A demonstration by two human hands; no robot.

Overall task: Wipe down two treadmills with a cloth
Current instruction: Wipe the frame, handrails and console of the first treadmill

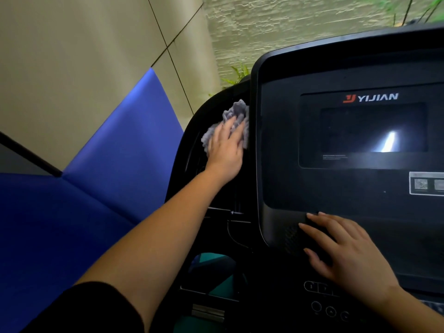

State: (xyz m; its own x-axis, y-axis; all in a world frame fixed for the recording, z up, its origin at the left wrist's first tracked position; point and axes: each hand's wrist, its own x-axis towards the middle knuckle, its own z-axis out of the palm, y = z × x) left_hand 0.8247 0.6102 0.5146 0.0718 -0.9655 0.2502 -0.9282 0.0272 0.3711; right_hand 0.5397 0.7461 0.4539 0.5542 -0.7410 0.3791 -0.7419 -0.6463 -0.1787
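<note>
A: Entry, head view. Where is the cloth?

B: Grey cloth (234, 114), bunched, lies against the dark left side of the treadmill console (276, 68), just beside the rim of the display panel. The left hand (225, 150) lies on top of it.

A: Left fingers?

B: Laid out fairly straight over the cloth, palm down, pressing it to the surface. They are not wrapped round it. Cloth shows past the fingertips and at the hand's left edge.

A: What surface exactly?

B: In shadow. It appears to be a curved black housing left of the panel; detail is too dark to read.

A: Right hand?

B: Right hand (346, 253) rests flat on the lower left corner of the panel, fingers spread and relaxed, holding nothing. It is well apart from the cloth.

A: Console notes?

B: The screen (360, 131) is dark, with a bright glare streak. A YIJIAN logo (371, 97) sits above it. There is a sticker (426, 186) at the right edge and round buttons (330, 311) below the right hand.

A: Surroundings?

B: Blue padded panels (108, 152) at left under a beige wall. Green leaves (236, 75) show behind the console. A dark sleeve (96, 308) covers the left upper arm.
</note>
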